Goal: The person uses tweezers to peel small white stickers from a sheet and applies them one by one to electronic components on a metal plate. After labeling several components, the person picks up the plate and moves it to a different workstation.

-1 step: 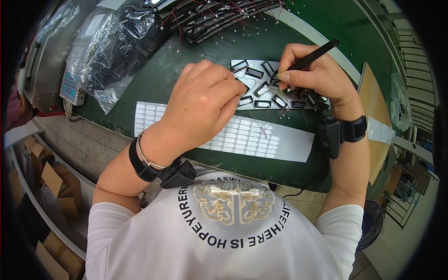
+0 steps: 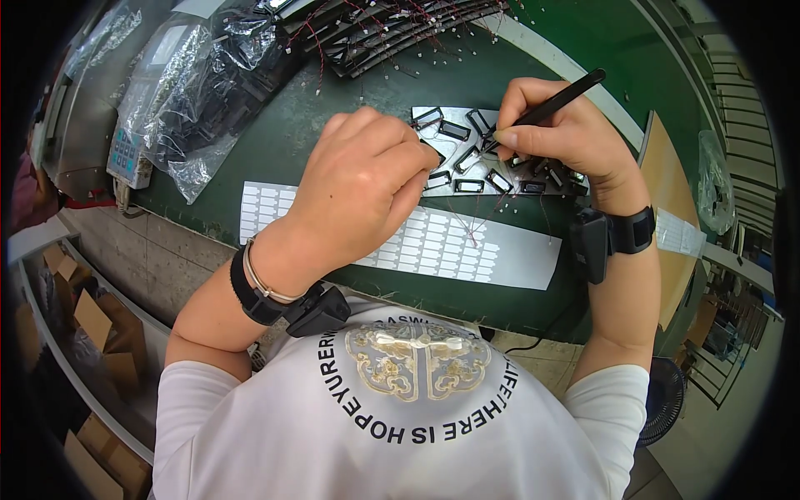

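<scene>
My right hand [image 2: 554,133] is closed in a pen-like grip around slim black tweezers [image 2: 557,98]. Their tips point down among small black rectangular parts [image 2: 469,186] with pale centres, which look like little speakers. Several of these parts lie scattered on a silvery-white sheet [image 2: 454,150], some with thin wires. To the left, my left hand [image 2: 367,179] has its fingers curled and pressed together at the sheet's left edge. One black part shows beside its fingertips, and whatever sits between them is hidden. Beneath my left hand runs a sheet of white labels [image 2: 425,250].
Long black strips with red wires and small white connectors [image 2: 375,37] lie at the back of the green table [image 2: 275,133]. Clear plastic bags of black parts [image 2: 217,100] stand back left, beside a keypad device [image 2: 127,158]. A brown board [image 2: 667,208] stands at right.
</scene>
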`<state>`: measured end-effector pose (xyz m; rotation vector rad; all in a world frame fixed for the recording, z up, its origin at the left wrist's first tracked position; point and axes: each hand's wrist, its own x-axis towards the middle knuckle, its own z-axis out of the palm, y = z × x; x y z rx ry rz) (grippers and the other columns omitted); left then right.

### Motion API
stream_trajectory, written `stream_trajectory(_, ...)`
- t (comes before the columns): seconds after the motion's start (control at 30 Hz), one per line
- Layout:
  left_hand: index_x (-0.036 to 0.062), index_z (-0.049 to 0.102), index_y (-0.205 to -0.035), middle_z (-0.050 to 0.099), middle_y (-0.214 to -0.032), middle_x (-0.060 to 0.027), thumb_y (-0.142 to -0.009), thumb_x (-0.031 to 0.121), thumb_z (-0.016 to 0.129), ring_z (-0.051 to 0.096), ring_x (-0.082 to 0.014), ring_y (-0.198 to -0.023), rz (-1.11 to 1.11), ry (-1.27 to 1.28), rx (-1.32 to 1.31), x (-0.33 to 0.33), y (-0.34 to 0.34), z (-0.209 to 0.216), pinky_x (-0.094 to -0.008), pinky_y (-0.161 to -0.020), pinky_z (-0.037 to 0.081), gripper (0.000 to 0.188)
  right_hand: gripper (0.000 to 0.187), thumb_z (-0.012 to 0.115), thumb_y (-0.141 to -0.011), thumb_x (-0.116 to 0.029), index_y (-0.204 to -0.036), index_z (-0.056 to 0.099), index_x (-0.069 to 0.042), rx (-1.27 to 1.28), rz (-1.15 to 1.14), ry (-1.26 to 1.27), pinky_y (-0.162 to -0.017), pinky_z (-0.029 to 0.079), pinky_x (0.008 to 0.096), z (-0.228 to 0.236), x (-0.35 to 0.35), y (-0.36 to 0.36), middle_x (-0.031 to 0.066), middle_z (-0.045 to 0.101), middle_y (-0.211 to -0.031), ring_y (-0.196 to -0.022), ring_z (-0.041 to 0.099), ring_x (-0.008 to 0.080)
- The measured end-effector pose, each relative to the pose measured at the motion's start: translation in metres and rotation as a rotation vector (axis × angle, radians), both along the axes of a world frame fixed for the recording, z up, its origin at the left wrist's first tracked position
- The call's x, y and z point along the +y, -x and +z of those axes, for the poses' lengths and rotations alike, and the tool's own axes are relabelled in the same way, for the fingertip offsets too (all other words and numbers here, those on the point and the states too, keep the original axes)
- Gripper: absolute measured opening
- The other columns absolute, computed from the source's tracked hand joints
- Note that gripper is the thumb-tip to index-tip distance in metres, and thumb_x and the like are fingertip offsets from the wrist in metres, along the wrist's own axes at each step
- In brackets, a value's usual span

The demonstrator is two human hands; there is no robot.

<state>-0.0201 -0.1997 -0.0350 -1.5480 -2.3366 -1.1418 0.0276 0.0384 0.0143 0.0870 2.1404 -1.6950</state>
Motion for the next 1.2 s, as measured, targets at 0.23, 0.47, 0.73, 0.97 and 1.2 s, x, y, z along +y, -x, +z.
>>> stream_trajectory(0.23,0.0105,0.066,-0.081,0.056,-0.080,0.0000,-0.066,0.003,0.066,0.052,-0.0198,-0.080,-0.034,0.022,0.044,0.000,-0.004,0.003,-0.0341,-0.073,0.039,0.017,0.010,0.065,-0.078,-0.009,-0.078,0.058,-0.001,0.001,-0.017,0.017,-0.062,0.044,0.0218,-0.002,-0.001,0.000,0.0032,0.060,-0.070,-0.067,0.057,0.0091)
stream_trajectory(0.47,0.0119,0.068,-0.087,0.057,-0.084,0.0002,-0.066,0.006,0.063,0.051,-0.0193,-0.084,-0.046,0.048,0.141,0.003,-0.008,0.003,-0.0353,-0.079,0.037,0.022,0.015,0.068,-0.077,-0.014,-0.079,0.057,-0.004,0.012,-0.004,0.000,-0.055,0.040,0.0175,-0.005,0.000,0.001,0.0016,0.061,-0.070,-0.062,0.054,0.0052)
stream_trajectory(0.73,0.0129,0.068,-0.096,0.057,-0.097,-0.0014,-0.070,0.009,0.057,0.047,-0.0206,-0.092,-0.032,0.147,0.242,0.008,-0.013,0.000,-0.0373,-0.085,0.034,0.028,0.013,0.067,-0.078,-0.014,-0.078,0.057,-0.005,0.036,-0.011,-0.019,-0.054,0.039,0.0172,-0.008,0.000,0.001,0.0014,0.061,-0.069,-0.061,0.053,0.0045)
stream_trajectory(0.97,0.0112,0.068,-0.096,0.056,-0.099,-0.0012,-0.071,0.011,0.056,0.046,-0.0208,-0.094,-0.019,0.185,0.327,0.010,-0.013,0.000,-0.0378,-0.087,0.032,0.028,0.013,0.067,-0.078,-0.014,-0.078,0.057,-0.005,0.054,-0.016,-0.042,-0.054,0.040,0.0174,-0.006,-0.003,0.000,0.0010,0.061,-0.069,-0.061,0.052,0.0043)
stream_trajectory(1.2,0.0112,0.068,-0.095,0.057,-0.099,-0.0011,-0.070,0.012,0.056,0.046,-0.0213,-0.094,-0.001,0.154,0.391,0.012,-0.016,-0.001,-0.0384,-0.087,0.032,0.028,0.013,0.067,-0.078,-0.015,-0.079,0.057,-0.005,0.075,-0.056,-0.050,-0.054,0.040,0.0180,-0.002,0.000,-0.006,0.0012,0.062,-0.069,-0.061,0.052,0.0043)
